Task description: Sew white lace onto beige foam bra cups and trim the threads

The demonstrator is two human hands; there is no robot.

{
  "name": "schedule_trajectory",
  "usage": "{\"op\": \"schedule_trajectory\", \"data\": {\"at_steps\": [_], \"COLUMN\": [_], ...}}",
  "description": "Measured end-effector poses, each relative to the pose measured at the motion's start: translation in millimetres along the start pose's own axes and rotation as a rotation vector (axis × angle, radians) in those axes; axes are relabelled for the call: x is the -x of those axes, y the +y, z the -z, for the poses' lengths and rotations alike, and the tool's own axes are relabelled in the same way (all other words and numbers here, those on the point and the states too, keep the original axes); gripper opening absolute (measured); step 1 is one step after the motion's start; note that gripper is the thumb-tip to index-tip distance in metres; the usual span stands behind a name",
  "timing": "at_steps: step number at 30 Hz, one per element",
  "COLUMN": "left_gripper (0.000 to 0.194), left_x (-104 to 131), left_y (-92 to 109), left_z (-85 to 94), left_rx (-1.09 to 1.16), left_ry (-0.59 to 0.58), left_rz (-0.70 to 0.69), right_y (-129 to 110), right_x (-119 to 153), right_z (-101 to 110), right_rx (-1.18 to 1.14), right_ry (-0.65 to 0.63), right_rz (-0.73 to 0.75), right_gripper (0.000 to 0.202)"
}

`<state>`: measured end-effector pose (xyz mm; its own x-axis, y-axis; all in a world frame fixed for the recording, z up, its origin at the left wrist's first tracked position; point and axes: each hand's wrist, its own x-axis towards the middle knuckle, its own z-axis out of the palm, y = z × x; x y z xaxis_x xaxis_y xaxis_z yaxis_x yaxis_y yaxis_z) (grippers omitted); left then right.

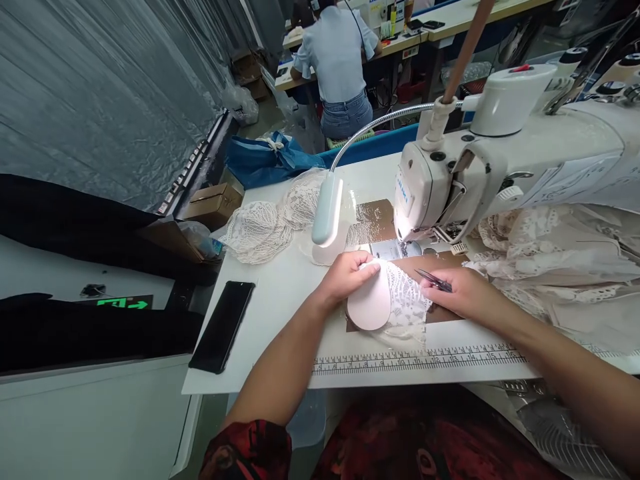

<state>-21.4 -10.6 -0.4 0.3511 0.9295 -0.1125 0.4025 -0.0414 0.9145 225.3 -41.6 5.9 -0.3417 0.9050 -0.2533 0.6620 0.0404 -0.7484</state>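
My left hand pinches the upper edge of a smooth, pale, rounded pad, thumb on top. White lace fabric lies against the pad's right side and spreads toward my right hand. That hand is closed around small dark thread snips, whose tips point up and left, and its fingers are at the lace's right edge. Just beyond both hands stands a white sewing machine, its needle area close above the cloth. Part of the lace's upper edge is hidden by my left fingers.
A black phone lies at the table's left. Cream lace bundles sit behind it, near a bendable lamp. More lace fabric is heaped at right. A printed ruler runs along the front edge. A person sits farther back.
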Motion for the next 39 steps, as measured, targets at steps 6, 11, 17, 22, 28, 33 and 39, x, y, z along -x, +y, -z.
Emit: {"op": "schedule_trajectory", "data": {"at_steps": [6, 11, 17, 22, 28, 33, 39], "left_gripper": [0.02, 0.025, 0.026, 0.033, 0.038, 0.038, 0.038], "left_x": [-6, 12, 19, 6, -10, -20, -33], "left_y": [2, 29, 30, 11, 5, 5, 6], "left_z": [-0.1, -10.2, -42.6, -41.4, -27.5, -19.6, -10.8], "left_rx": [-0.326, -0.713, -0.884, -0.904, -0.915, -0.905, -0.918], "left_ry": [0.105, 0.228, -0.078, -0.044, -0.097, -0.153, -0.231], "left_rz": [-0.125, -0.381, -0.43, -0.548, -0.613, -0.633, -0.695], "right_y": [20, 17, 20, 29, 25, 20, 15], "right_x": [10, 4, -11, -17, -18, -20, -22], "right_z": [16, 22, 3, -11, -14, -12, -11], "right_rx": [0.145, 0.283, 0.54, 0.727, 0.726, 0.711, 0.711], "right_ry": [0.096, 0.135, 0.111, 0.207, 0.234, 0.2, 0.172], "right_rz": [0.031, 0.233, 0.54, 0.545, 0.444, 0.369, 0.307], "right_gripper": [0.028, 0.041, 0.028, 0.036, 0.04, 0.044, 0.045]}}
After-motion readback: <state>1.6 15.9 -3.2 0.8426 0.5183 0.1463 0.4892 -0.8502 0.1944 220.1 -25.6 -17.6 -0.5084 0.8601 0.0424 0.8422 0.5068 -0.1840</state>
